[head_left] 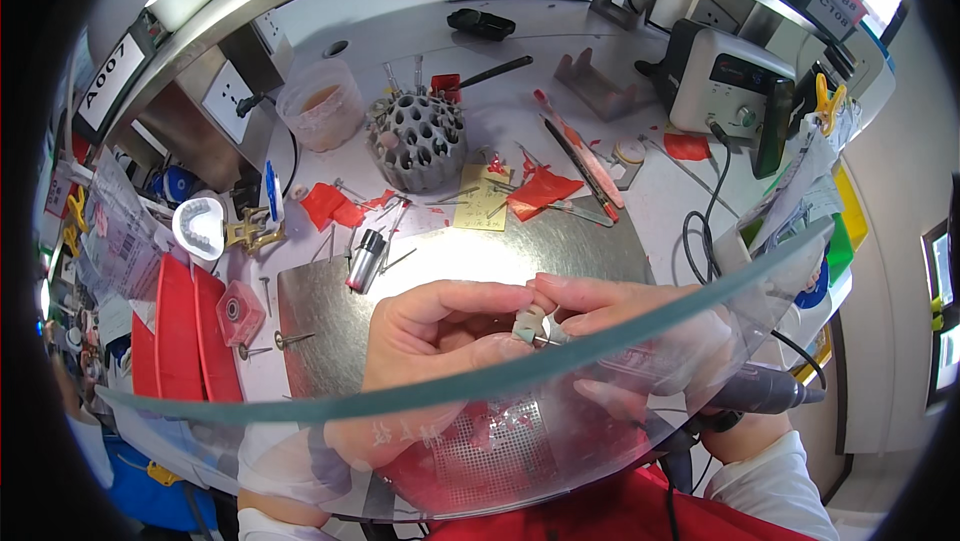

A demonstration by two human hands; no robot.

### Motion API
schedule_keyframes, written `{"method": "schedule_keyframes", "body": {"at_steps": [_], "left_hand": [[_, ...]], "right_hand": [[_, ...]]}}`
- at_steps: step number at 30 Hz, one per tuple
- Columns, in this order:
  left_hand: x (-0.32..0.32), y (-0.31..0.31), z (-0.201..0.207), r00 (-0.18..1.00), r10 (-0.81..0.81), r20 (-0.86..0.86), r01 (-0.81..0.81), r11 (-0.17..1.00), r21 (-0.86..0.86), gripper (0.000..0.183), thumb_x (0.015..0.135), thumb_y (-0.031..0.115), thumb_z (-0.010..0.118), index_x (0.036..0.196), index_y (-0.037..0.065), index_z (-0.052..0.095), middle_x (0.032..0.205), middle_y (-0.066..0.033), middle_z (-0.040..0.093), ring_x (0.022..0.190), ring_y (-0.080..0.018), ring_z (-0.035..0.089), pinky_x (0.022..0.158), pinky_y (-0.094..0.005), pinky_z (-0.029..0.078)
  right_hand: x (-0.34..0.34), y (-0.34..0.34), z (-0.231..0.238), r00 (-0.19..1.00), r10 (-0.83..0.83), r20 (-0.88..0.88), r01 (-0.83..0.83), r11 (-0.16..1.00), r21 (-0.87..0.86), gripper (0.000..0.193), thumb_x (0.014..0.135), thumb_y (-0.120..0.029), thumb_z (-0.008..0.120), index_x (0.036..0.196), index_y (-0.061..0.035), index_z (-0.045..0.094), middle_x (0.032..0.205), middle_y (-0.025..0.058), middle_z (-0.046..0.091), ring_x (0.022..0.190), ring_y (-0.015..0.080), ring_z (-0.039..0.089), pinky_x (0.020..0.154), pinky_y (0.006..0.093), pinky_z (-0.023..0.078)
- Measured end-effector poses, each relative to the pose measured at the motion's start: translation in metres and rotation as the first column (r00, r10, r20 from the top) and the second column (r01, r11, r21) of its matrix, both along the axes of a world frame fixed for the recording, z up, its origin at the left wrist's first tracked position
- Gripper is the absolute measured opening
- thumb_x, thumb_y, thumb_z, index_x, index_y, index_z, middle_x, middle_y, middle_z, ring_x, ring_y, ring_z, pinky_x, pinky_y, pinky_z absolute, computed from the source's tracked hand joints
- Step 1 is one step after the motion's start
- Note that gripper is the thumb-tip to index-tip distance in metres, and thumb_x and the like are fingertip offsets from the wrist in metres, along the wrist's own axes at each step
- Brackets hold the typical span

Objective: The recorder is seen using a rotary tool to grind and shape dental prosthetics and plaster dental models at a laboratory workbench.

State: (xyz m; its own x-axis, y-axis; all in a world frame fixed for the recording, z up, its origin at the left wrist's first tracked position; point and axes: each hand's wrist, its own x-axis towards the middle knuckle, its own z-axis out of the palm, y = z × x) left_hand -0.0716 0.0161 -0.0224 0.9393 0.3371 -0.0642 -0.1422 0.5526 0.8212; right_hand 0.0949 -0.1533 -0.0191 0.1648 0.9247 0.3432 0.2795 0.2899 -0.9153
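Observation:
My left hand [425, 331] is closed, pinching a small pale and grey-green dental piece [526, 325] between thumb and fingers. Fingertips of both hands meet around it. My right hand [640, 326] is curled about a grey rotary handpiece [765, 389], whose rear end sticks out to the right with a black cable. A thin metal pin shows beside the dental piece; whether it belongs to the handpiece is hidden by the fingers. Across both hands curves the edge of a clear shield [480, 391], blurring what lies behind. Underneath is a perforated metal grille [490, 451].
A metal plate [330, 341] lies under the hands. Behind it stand a grey bur holder [415, 156], a plastic cup [320, 106] and a control box [725, 81]. Red wax scraps [540, 191] and tools lie around. At left are a dental cast [200, 228] and red trays [175, 331].

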Motion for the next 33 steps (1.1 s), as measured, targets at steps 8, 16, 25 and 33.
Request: {"method": "schedule_keyframes", "body": {"at_steps": [8,16,25,33], "left_hand": [[0.002,0.001,0.006,0.999,0.016,-0.029,-0.012,0.994,0.106,0.036,0.082,-0.008,0.074,0.116,-0.005,0.063,0.111,-0.0202,0.07,0.101,-0.0257,0.07,0.091,-0.0387,0.058],[0.001,0.001,0.007,0.996,0.034,-0.078,-0.017,0.978,0.208,0.036,0.082,-0.012,0.072,0.116,-0.007,0.063,0.113,-0.0216,0.069,0.102,-0.0251,0.069,0.092,-0.0388,0.058],[0.008,0.052,0.02,0.954,0.299,0.025,-0.293,0.914,0.28,0.022,0.09,-0.002,0.066,0.113,-0.003,0.067,0.1,-0.008,0.071,0.088,-0.0121,0.066,0.081,-0.0268,0.055],[-0.013,0.055,0.011,0.994,-0.002,0.113,-0.112,0.149,0.983,0.012,0.083,0.0,0.07,0.094,0.001,0.068,0.095,-0.0087,0.07,0.089,-0.0222,0.068,0.077,-0.0317,0.054]], "right_hand": [[-0.007,0.002,0.023,0.986,-0.079,0.149,0.081,0.997,-0.006,0.039,0.082,-0.001,0.075,0.121,-0.0004,0.067,0.133,0.0237,0.061,0.121,0.029,0.063,0.1,0.0365,0.052],[-0.007,0.002,0.021,0.99,-0.11,0.085,0.111,0.994,-0.009,0.039,0.082,-0.001,0.075,0.12,-0.0019,0.067,0.13,0.0227,0.064,0.115,0.0286,0.067,0.098,0.0357,0.054],[0.003,0.014,0.014,0.741,-0.508,-0.438,0.438,0.861,-0.258,0.033,0.093,-0.015,0.064,0.121,0.0016,0.06,0.104,0.0145,0.072,0.092,0.0202,0.071,0.08,0.0301,0.058],[0.01,0.017,0.014,0.758,-0.565,-0.327,0.402,0.798,-0.449,0.026,0.091,-0.025,0.068,0.096,0.0004,0.068,0.065,-0.0018,0.057,0.057,0.0052,0.048,0.051,0.0252,0.034]]}}
